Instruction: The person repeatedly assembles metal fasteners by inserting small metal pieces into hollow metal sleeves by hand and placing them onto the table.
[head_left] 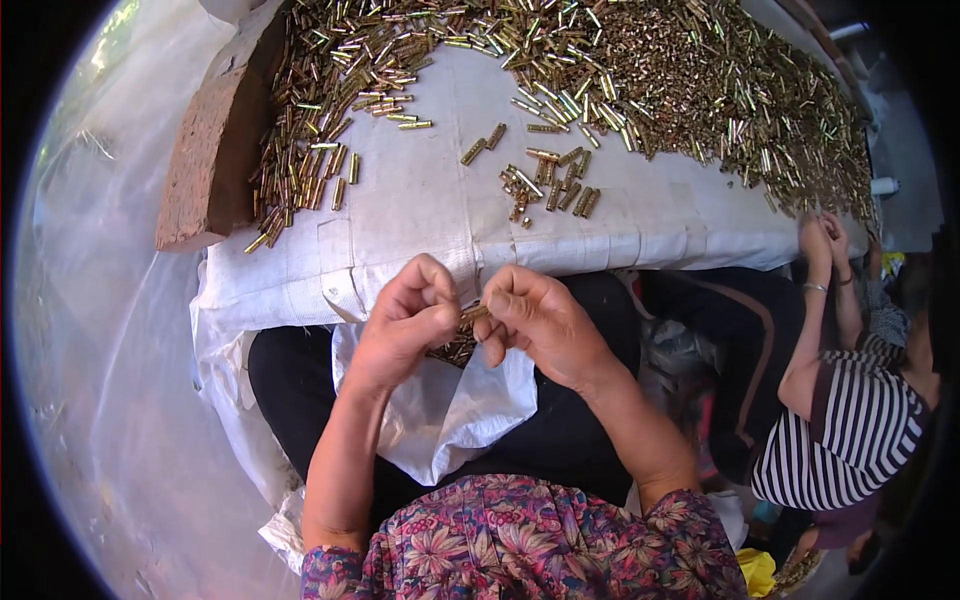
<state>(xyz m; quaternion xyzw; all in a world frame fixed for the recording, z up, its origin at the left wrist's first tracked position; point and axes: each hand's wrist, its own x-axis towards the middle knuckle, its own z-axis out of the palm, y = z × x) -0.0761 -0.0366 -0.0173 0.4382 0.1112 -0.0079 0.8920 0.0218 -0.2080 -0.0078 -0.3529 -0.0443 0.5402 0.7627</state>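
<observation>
Over my lap, my right hand [535, 318] pinches a small gold-coloured metal sleeve [473, 315] between thumb and fingers. Close beside the sleeve's left end is my left hand [412, 318], its fingers curled in and the thumb pressed against them. Whatever those fingers hold, if anything, is hidden. Under both hands, a white plastic sack [440, 425] lies open across my lap with more small metal pieces [457, 348] inside. On the white-covered table ahead sits a loose cluster of gold-coloured sleeves [570, 180], a few standing apart from the rest.
A large heap of gold-coloured metal parts [700, 90] spreads over the table's far side. More sleeves [310, 175] lie beside a reddish-brown block [215, 150] at the left. Another person in a striped top [840, 430] works at the right, hands at the heap's edge.
</observation>
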